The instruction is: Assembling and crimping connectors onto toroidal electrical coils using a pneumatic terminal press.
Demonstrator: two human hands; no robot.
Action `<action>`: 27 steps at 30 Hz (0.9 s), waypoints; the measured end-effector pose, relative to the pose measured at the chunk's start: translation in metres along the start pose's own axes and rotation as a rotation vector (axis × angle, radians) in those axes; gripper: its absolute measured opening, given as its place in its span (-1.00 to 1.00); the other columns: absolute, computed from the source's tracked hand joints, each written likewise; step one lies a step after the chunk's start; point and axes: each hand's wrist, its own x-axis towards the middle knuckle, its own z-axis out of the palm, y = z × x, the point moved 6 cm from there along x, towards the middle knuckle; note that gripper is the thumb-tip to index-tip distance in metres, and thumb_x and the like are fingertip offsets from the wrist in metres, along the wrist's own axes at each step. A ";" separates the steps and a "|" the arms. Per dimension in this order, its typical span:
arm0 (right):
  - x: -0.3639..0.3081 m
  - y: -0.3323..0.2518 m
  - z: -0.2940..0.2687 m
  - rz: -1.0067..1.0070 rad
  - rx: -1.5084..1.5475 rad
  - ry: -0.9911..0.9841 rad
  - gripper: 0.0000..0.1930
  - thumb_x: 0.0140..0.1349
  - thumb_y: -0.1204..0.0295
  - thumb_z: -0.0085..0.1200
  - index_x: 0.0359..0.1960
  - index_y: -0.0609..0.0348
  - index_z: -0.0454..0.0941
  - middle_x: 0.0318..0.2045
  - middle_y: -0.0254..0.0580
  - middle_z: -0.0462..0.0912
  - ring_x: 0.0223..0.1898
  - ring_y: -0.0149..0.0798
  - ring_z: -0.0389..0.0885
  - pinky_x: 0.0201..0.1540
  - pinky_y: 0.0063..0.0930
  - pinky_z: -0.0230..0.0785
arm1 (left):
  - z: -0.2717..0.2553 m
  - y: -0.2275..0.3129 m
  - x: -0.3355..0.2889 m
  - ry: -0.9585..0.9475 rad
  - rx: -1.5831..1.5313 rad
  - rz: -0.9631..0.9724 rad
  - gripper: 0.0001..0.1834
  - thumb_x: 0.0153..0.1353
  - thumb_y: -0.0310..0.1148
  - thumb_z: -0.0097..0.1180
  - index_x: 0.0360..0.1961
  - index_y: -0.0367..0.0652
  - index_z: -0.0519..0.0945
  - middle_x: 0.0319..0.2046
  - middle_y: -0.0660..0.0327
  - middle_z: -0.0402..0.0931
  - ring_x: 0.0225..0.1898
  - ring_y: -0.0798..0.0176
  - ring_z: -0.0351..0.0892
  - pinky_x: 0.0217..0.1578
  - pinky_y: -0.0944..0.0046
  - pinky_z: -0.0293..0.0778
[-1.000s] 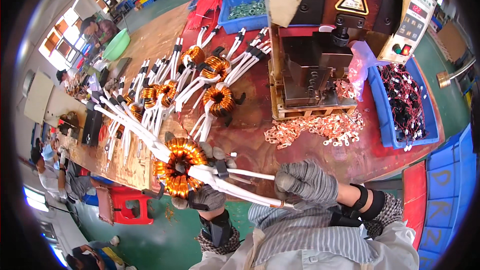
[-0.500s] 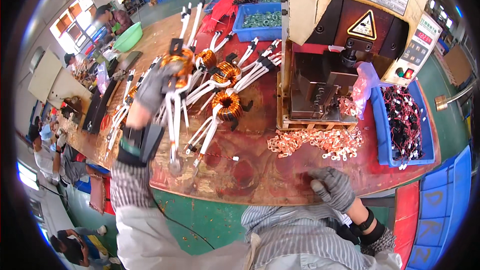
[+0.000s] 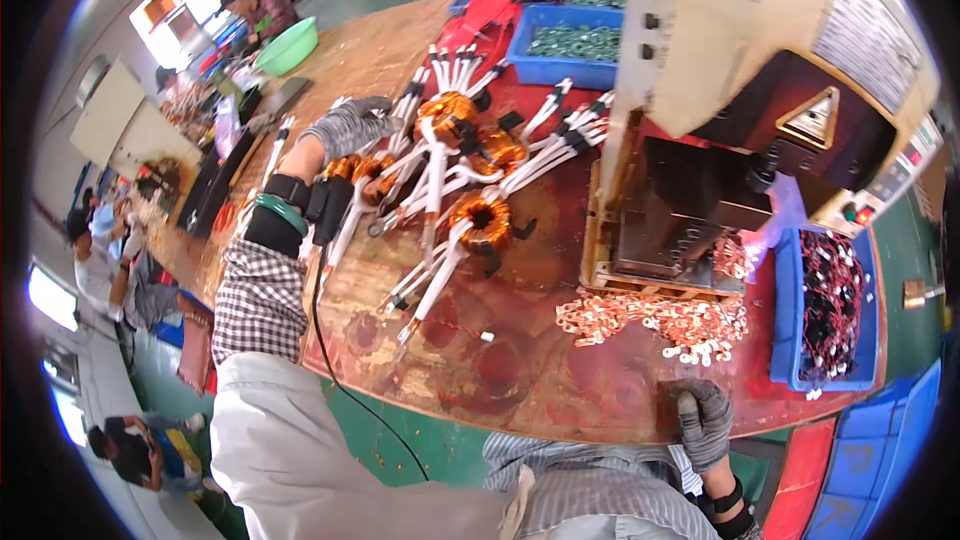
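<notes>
My left hand [image 3: 352, 128], in a grey striped glove, is open above the coil pile, its fingers stretched to the right. Just past the fingertips sits a copper-wound ring coil [image 3: 447, 120] with thick white leads, one hanging down toward me. Under and beside the hand lie more coils, partly hidden by the wrist and each other. Nearer me rests another ring coil [image 3: 482, 224] with white leads and a black clip. My right hand [image 3: 705, 425], gloved too, lies at the table's front edge, fingers loosely bent, nothing visible in it.
A press machine [image 3: 690, 210] stands right of the coils, with a heap of copper terminals [image 3: 655, 322] before it. A blue bin [image 3: 785, 340] holds dark red wiring; another blue bin [image 3: 560, 70] of green rings stands behind. A dark cable [image 3: 360, 395] crosses below my left arm. Co-workers sit at left.
My left hand has let go of a coil, which now lies on the pile, and has drawn back to its left. My right hand stays at the table edge. The view has shifted.
</notes>
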 end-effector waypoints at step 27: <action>-0.004 0.012 0.004 0.038 0.038 -0.016 -0.81 0.17 0.38 -0.10 -0.41 0.25 0.48 -0.48 -0.16 0.52 -0.40 -0.24 0.47 -0.29 -0.42 0.29 | 0.048 -0.018 -0.058 0.362 0.479 -0.273 -0.51 0.00 -0.04 0.05 -0.17 -0.24 0.50 -0.14 -0.03 0.45 -0.05 0.01 0.40 -0.01 0.17 0.28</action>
